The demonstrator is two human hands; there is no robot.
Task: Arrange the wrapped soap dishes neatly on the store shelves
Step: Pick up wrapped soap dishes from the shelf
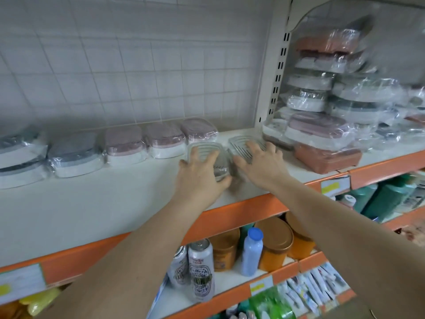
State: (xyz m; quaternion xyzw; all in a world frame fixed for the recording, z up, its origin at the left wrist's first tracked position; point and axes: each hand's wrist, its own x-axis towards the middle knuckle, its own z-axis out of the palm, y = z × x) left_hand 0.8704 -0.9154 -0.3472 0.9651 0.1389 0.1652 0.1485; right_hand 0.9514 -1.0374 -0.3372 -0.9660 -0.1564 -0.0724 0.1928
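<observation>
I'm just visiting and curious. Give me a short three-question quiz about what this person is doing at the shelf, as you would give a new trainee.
1. True or false: the left hand and the right hand each rest on a separate clear soap dish.
2. Multiple choice: the row of wrapped pink soap dishes lies A) left of the hands, B) on the shelf below, C) right of the hands.
3. Fill in: the front edge of the shelf is coloured ____.

Key: 1 true; 2 A; 3 orange.
</observation>
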